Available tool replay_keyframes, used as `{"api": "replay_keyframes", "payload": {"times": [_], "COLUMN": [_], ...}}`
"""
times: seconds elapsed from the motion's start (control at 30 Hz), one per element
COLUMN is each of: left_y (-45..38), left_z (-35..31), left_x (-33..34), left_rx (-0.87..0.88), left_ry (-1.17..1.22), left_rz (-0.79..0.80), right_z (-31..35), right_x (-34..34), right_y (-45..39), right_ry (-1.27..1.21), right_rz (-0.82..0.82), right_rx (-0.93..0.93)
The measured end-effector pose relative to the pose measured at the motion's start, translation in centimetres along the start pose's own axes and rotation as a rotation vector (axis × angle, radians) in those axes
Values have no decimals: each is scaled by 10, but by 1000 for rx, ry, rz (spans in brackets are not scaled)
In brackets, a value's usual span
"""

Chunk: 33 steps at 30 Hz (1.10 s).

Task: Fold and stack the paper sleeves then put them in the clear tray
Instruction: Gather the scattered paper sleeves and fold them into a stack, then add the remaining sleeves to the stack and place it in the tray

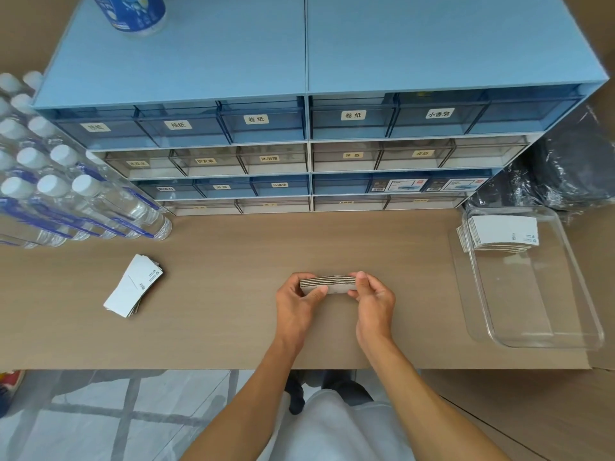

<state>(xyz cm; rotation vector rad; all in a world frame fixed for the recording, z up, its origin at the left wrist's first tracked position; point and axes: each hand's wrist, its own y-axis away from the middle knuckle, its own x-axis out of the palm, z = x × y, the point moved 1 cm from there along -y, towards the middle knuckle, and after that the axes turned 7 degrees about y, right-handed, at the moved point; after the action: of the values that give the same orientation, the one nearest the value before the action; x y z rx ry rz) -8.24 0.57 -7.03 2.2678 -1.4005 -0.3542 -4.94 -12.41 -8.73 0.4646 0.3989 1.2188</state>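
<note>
Flat cardboard-edged sleeve stack [327, 283] between 2 hands [336, 302]

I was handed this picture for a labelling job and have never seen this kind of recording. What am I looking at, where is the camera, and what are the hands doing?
There is no machine here: a person wears a wide-angle camera on the head, so you look down along their own arms. The left hand and right hand together pinch a small stack of folded paper sleeves just above a wooden table. More sleeves lie in a loose pile at the left. At the right a clear tray already holds a stack at its far end. Behind stand blue drawer units and packed water bottles.
</note>
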Motion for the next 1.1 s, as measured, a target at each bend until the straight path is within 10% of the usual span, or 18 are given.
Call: {"api": "replay_keyframes", "payload": {"times": [0.47, 1.1], "left_y": [7, 30], "left_z": [-27, -33], "left_x": [-39, -180], "left_rx": [-198, -262], "left_ry": [295, 594], "left_rz": [-129, -418], "right_z": [40, 21], "right_x": [9, 161], "right_y": [6, 76], "right_ry": [331, 459], "right_rz": [586, 779], "right_rx": [0, 26]}}
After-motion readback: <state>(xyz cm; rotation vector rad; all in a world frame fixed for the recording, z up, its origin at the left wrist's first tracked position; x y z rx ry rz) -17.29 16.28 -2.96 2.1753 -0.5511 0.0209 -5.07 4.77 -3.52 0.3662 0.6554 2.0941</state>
